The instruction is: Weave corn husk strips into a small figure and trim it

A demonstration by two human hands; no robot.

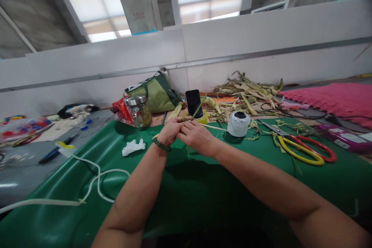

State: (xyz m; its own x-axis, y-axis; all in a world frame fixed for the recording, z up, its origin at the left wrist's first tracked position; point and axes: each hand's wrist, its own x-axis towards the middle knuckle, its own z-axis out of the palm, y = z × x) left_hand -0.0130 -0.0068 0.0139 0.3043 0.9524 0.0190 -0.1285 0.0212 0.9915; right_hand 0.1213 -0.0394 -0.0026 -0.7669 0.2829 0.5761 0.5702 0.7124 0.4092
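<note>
My left hand (pixel 171 131) and my right hand (pixel 195 135) meet above the green table cover (pixel 186 186), both with fingers closed on thin strips of dried leaf (pixel 197 111) that stick up between them. A green bead bracelet (pixel 162 146) circles my left wrist. Just behind the hands a black phone (pixel 193 102) stands upright in front of a yellow tape roll (pixel 203 117). A white spool of string (pixel 238 123) sits to the right of my right hand.
A heap of dried leaves (pixel 247 93) lies at the back right, with yellow and red scissors (pixel 305 150) nearby. A glass jar (pixel 138 111), a green bag (pixel 155 92), crumpled tissue (pixel 133 147) and a white cable (pixel 87 190) are to the left. A pink mat (pixel 334 99) lies far right.
</note>
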